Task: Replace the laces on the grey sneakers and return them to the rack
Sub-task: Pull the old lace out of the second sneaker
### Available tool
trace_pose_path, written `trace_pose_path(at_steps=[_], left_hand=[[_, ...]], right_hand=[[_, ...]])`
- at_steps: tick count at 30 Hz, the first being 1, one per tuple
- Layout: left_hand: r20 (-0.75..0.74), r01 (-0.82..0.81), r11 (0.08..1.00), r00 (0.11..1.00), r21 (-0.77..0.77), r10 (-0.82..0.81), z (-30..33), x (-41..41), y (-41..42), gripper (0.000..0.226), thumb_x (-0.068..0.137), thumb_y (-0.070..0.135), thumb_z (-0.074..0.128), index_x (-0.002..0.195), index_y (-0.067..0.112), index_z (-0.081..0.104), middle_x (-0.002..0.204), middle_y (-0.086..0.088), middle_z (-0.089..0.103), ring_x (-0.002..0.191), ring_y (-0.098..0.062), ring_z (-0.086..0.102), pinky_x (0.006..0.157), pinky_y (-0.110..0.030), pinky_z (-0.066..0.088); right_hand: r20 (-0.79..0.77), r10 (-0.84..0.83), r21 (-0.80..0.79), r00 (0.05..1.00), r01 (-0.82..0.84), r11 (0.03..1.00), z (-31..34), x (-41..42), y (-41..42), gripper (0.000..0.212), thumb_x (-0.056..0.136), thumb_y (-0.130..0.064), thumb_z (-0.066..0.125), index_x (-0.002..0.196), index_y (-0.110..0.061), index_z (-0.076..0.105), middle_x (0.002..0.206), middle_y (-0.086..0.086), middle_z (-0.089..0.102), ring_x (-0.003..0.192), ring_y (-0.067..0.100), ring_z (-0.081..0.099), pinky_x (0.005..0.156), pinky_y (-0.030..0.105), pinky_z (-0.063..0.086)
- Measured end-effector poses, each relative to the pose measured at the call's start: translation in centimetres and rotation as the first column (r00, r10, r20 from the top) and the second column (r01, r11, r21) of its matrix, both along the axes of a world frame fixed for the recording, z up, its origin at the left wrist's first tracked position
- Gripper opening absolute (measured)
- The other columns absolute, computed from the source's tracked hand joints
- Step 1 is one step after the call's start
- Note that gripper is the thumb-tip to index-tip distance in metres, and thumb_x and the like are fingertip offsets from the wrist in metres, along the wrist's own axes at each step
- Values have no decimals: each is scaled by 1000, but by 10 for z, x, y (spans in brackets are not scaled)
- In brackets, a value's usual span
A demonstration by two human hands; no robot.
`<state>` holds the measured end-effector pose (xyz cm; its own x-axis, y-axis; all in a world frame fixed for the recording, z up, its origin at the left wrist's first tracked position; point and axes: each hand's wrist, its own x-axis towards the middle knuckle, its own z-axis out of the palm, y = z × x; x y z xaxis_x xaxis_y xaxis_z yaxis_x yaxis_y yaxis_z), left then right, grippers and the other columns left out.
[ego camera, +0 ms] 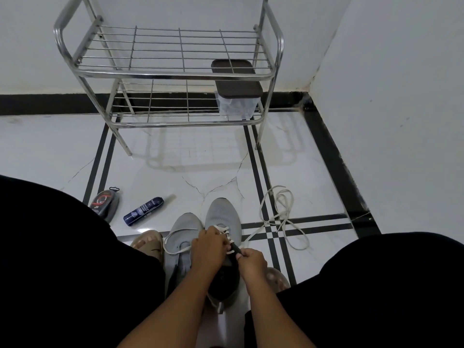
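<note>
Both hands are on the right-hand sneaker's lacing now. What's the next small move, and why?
Probably pull the lace end pinched by the right hand through until snug, while the left hand steadies the lacing on the right sneaker. A long slack run of white lace lies looped on the floor to the right, so that side looks unfinished.

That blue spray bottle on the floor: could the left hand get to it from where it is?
Probably yes. The blue spray bottle lies on bare tile, left of the sneakers, nothing between. But the left hand is busy with the lace and would need to let go.
</note>
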<state>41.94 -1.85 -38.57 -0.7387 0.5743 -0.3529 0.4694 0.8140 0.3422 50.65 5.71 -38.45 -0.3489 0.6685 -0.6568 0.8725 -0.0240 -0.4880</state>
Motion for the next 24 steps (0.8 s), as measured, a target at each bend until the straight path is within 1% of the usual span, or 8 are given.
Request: trace_pose_path(at_steps=[6, 8, 10, 12, 13, 15, 17, 24], left_hand=[[179, -207, 972, 966, 110, 185, -2, 8, 1, 16, 90, 35, 59, 96, 28, 72, 114, 2, 55, 109, -21, 50, 89, -34, 40], [651, -797, 575, 537, 185, 536, 13, -6, 4, 18, 94, 20, 52, 84, 13, 65, 100, -9, 62, 95, -27, 58, 86, -37, 47], [956, -992, -110, -88, -59, 279, 22, -16, -3, 27, 96, 12, 39, 72, 9, 51, 81, -12, 55, 72, -24, 54, 69, -36, 48], [958, -955, -228, -231, -189, 171, 18, -23, -12, 34, 99, 20, 33, 67, 12, 43, 72, -7, 47, 60, -19, 44, 59, -26, 38], [932, -992, -45, -129, -120, 340, 18, -24, -11, 38, 100, 29, 34, 69, 11, 46, 72, -8, 48, 60, -20, 45, 59, -28, 36], [676, -792, 608, 476, 53, 562, 13, -20, -8, 35, 97, 40, 46, 95, 6, 54, 88, -11, 59, 81, -28, 59, 70, -32, 41], [377, -328, 943, 880, 48, 288, 4, -11, -4, 35, 91, 38, 55, 114, 16, 41, 97, -3, 60, 96, -27, 61, 81, -35, 43], [127, -15, 999, 992, -46, 21, -5, 3, -5, 15, 91, 39, 58, 92, 29, 69, 100, 3, 62, 91, -19, 62, 82, -34, 35]], right_hand=[[4, -30, 1, 1000, 30, 1000, -2, 0, 1, 22, 95, -18, 52, 102, -12, 72, 106, 9, 70, 104, 27, 62, 81, 23, 43], [12, -67, -2, 998, 67, 998, -1, 0, 3, 22, 96, -18, 52, 104, -10, 72, 109, 10, 70, 107, 28, 61, 86, 25, 44], [20, -79, -12, 997, 79, 997, -2, 0, 3, 23, 96, -19, 52, 108, -11, 71, 113, 9, 69, 109, 28, 60, 89, 27, 45], [24, -82, -19, 996, 83, 996, -3, 0, 2, 22, 96, -19, 53, 107, -11, 71, 114, 10, 69, 108, 27, 60, 89, 27, 45], [25, -84, -22, 996, 85, 996, -3, 0, 1, 22, 96, -19, 53, 107, -11, 71, 114, 10, 69, 108, 27, 60, 89, 27, 46], [22, -71, -21, 997, 71, 997, -4, -1, 0, 23, 96, -19, 52, 108, -12, 71, 114, 9, 69, 108, 27, 60, 89, 27, 46], [17, -60, -19, 998, 60, 998, -3, -1, 0, 23, 96, -19, 52, 108, -13, 71, 114, 9, 69, 109, 28, 60, 90, 27, 46], [26, -28, -21, 999, 28, 999, -4, -1, 0, 19, 94, -19, 53, 91, -13, 71, 104, 10, 70, 100, 28, 62, 84, 28, 47]])
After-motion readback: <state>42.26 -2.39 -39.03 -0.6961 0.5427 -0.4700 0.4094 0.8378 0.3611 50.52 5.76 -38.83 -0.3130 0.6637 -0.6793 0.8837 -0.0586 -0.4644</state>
